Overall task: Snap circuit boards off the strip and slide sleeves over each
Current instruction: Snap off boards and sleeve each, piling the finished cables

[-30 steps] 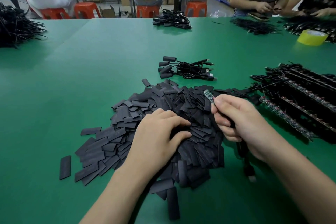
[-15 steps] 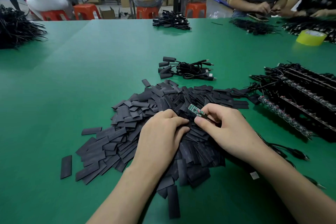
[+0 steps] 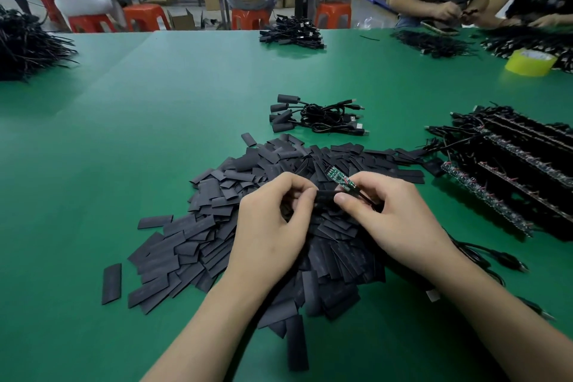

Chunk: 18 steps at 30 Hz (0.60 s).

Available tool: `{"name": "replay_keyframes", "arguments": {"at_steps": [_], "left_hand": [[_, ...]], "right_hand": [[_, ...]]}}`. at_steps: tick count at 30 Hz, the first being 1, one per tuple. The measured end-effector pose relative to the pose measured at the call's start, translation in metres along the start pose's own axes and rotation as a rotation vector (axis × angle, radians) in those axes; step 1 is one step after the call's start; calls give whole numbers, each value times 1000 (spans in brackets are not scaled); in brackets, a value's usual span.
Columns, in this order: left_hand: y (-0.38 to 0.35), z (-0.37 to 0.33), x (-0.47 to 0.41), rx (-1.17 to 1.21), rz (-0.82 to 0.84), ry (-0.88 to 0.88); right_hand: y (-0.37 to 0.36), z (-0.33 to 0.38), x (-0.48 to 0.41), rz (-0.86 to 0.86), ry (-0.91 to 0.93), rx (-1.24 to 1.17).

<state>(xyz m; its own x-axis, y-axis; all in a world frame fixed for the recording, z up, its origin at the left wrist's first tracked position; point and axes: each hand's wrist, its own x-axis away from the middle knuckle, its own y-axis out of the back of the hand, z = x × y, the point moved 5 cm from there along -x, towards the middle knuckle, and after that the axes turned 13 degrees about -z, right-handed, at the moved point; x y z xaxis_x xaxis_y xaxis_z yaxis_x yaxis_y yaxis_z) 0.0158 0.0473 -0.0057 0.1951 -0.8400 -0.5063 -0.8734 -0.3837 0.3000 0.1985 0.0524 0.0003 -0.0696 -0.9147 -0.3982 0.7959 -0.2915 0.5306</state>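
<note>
A large pile of flat black sleeves (image 3: 217,226) covers the green table (image 3: 155,118) in front of me. My left hand (image 3: 273,226) pinches one black sleeve (image 3: 325,196) just above the pile. My right hand (image 3: 390,214) pinches a small green circuit board (image 3: 339,178) with a black cable trailing off to the right. The board's free end points up and away, and the sleeve lies just below it between both hands. Strips of joined circuit boards (image 3: 502,183) with cables lie at the right.
A small bundle of sleeved cables (image 3: 316,116) lies beyond the pile. Further cable bundles (image 3: 291,32) sit at the far edge and a big one (image 3: 28,46) at the far left. A yellow tape roll (image 3: 530,63) stands far right, near other people working.
My left hand has lifted off the pile with one sleeve pinched. My right hand swung the board from upright beside the strips down and left, meeting the sleeve over the pile.
</note>
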Motion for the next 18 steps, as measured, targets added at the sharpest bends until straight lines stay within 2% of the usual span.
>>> {"name": "replay_keyframes", "arguments": {"at_steps": [2,6,8,10,13,18], "left_hand": [[-1,0,0,22,21,-12],[-2,-7,1,-139,92,-292],[-1,-9,2,-167,74,-358],[2,-10,1,-154,39,-364],[7,-7,-3,-74,1,-272],[8,-7,-3,-60,-10,-235]], "right_hand": [[1,-1,-1,12,-14,-7],[-3,-4,-1,79,-90,-149],[-8,-5,1,148,-124,-233],[-11,-4,3,196,-128,-303],[-10,-4,1,183,-137,-383],[-9,-3,0,186,-110,-393]]}}
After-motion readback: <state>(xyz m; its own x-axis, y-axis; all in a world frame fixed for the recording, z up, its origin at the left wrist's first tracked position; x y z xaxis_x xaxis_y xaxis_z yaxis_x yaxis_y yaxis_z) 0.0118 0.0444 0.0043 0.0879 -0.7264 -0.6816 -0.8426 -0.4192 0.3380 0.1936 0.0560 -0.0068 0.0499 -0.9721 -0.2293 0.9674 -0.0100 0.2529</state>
